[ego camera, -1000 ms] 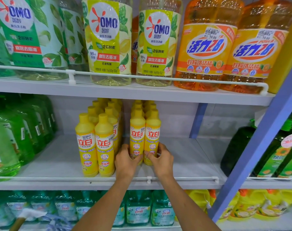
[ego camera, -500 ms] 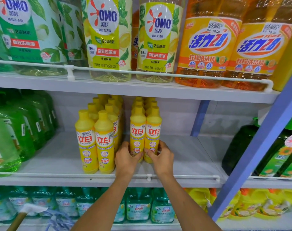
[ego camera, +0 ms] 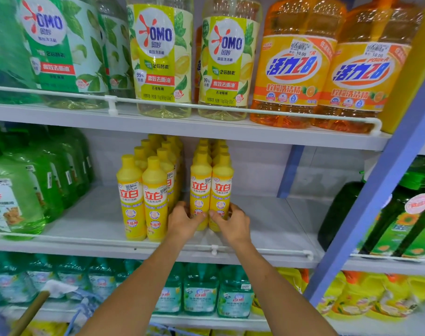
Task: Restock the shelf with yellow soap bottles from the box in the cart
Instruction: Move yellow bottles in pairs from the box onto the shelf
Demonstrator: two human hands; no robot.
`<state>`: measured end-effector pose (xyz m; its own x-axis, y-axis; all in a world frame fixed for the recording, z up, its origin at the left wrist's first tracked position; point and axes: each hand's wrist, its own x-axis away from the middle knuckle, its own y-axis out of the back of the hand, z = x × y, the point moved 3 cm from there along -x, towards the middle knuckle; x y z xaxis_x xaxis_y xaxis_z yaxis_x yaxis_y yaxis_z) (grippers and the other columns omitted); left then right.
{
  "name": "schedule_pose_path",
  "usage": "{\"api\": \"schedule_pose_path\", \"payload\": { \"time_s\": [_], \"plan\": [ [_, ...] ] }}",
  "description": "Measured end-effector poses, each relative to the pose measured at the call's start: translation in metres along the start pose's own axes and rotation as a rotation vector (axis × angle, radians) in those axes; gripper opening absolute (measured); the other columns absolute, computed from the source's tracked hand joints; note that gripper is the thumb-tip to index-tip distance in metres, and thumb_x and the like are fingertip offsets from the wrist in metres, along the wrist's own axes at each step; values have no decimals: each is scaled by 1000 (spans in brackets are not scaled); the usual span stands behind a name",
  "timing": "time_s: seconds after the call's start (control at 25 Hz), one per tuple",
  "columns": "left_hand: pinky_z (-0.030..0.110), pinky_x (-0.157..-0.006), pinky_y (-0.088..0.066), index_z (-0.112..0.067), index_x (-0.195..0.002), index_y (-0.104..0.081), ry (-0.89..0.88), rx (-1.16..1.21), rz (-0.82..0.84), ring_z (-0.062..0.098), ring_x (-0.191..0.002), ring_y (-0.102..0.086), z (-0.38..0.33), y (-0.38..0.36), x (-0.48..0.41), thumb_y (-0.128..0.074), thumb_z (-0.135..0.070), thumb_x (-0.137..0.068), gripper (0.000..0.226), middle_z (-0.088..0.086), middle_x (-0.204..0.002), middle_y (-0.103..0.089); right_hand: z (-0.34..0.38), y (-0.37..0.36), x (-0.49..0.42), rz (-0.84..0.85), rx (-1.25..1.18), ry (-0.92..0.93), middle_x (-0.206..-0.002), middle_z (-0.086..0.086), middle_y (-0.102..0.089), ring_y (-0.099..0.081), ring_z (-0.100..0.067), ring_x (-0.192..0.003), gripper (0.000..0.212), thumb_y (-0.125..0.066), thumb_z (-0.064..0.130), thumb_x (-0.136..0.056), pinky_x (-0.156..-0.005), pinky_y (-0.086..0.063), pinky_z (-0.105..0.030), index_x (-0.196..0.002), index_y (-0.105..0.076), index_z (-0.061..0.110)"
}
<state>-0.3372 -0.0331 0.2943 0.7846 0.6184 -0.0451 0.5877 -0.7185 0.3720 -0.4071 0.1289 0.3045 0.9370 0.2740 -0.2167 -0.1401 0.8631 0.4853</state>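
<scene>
Left hand (ego camera: 182, 220) and right hand (ego camera: 233, 221) each keep a closed grip on the front yellow soap bottles (ego camera: 211, 187), upright near the shelf (ego camera: 85, 224) front edge; barely moved, placement looks nearly finished.

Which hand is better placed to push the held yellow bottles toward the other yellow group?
Right, probably. The right hand grips the outer bottle, on the side away from the other group; the left hand, gripping the inner bottle, sits in the gap.

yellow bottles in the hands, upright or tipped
Upright: yellow bottles stand caps up on the shelf, left hand and right hand gripping them low.
</scene>
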Motion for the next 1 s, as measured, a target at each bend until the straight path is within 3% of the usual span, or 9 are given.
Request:
{"api": "schedule_pose_path", "payload": {
  "time_s": [0.2, 0.32, 0.4, 0.52, 0.8, 1.0],
  "plan": [
    [39, -80, -57, -25, -115, -57, -134, -374, 127, 20, -100, -66, -2, 4, 23, -64, -60, -67, 60, -5, -109, -68, 2, 21, 11, 210, 325, 47, -102, -8, -71, -67, -28, -95, 37, -63, 62, -87, -81, -55, -40, -92, -60, 25],
    [44, -94, -51, -26, -134, -46, -358, -707, 223, 24, -117, -58, -3, 17, 48, -52, -72, -72, 77, 2, -129, -59, 3, 37, 35, 338, 508, 151, -122, -11, -67, -61, -32, -115, 49, -58, 63, -88, -95, -52, -42, -118, -64, 25],
    [46, -97, -50, -26, -143, -36, -452, -864, 289, 28, -121, -55, -11, 31, 71, -46, -78, -72, 89, 6, -136, -54, 7, 45, 56, 373, 615, 177, -135, -11, -59, -53, -32, -126, 66, -55, 66, -86, -104, -47, -44, -138, -53, 26],
    [46, -94, -50, -16, -144, -35, -496, -1065, 332, 32, -120, -53, -22, 61, 114, -54, -71, -82, 84, 12, -136, -51, 23, 49, 95, 388, 785, 229, -141, -11, -52, -48, -33, -130, 73, -54, 68, -86, -106, -45, -47, -142, -43, 22],
    [46, -100, -46, -12, -143, -36, -427, -1140, 400, 32, -127, -47, 34, 138, 220, -53, -70, -87, 83, 12, -136, -49, 71, 9, 231, 429, 1080, 399, -146, -12, -46, -43, -35, -135, 81, -53, 66, -91, -106, -44, -49, -150, -35, 13],
    [49, -106, -42, -12, -149, -32, -334, -1117, 454, 34, -134, -43, 84, 161, 274, -55, -69, -87, 87, 14, -144, -45, 65, -29, 304, 553, 1136, 366, -161, -13, -29, -29, -34, -147, 87, -48, 66, -94, -115, -35, -51, -158, -22, 13]
  ]
}}
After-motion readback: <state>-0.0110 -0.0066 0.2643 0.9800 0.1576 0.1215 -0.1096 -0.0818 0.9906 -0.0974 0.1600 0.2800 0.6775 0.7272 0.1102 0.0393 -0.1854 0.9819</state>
